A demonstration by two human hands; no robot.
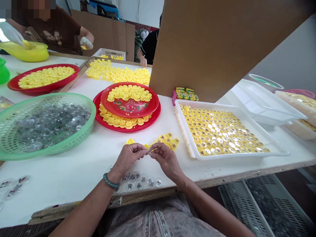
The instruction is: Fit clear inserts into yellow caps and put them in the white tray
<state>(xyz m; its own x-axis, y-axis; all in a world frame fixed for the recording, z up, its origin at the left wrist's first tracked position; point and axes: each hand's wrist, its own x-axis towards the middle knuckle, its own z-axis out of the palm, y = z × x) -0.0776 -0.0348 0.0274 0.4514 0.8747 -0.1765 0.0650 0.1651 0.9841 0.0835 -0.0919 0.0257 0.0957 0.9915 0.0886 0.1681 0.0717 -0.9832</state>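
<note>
My left hand (128, 158), with a beaded bracelet (111, 181) at the wrist, is closed in a pinch. My right hand (167, 162) pinches too, its fingertips almost meeting the left ones. Something small lies between them, too hidden by the fingers to name. Just beyond the right hand is a loose group of yellow round pieces with printed faces (170, 141). A single yellow cup-shaped piece (130, 141) sits past the left fingers. Clear round discs with dark prints (138, 186) are spread on the white table (98, 177) below my hands.
A green basket (92, 115) of clear discs stands left. Stacked red plates (158, 110) hold yellow cups, behind my hands. A white tray (195, 151) of finished-looking yellow pieces is at right, before a cardboard panel (209, 49). Two other people work across the table.
</note>
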